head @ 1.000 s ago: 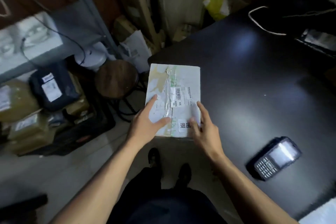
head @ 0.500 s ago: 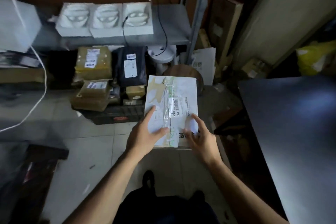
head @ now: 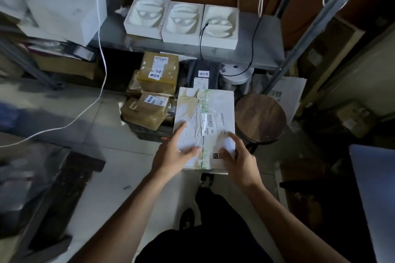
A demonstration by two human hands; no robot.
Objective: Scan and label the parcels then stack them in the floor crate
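Both hands, left hand (head: pixel 171 153) and right hand (head: pixel 241 160), grasp a flat white parcel (head: pixel 205 130), tape-creased, barcode-labelled, held level above the dark floor crate (head: pixel 147 132) of brown parcels (head: pixel 149 109).

Both bare arms reach forward. The left hand (head: pixel 171 156) grips the near left corner of the parcel (head: pixel 206 121), thumb on top. The right hand (head: pixel 240 161) grips the near right corner, fingers (head: pixel 234 141) spread on top.
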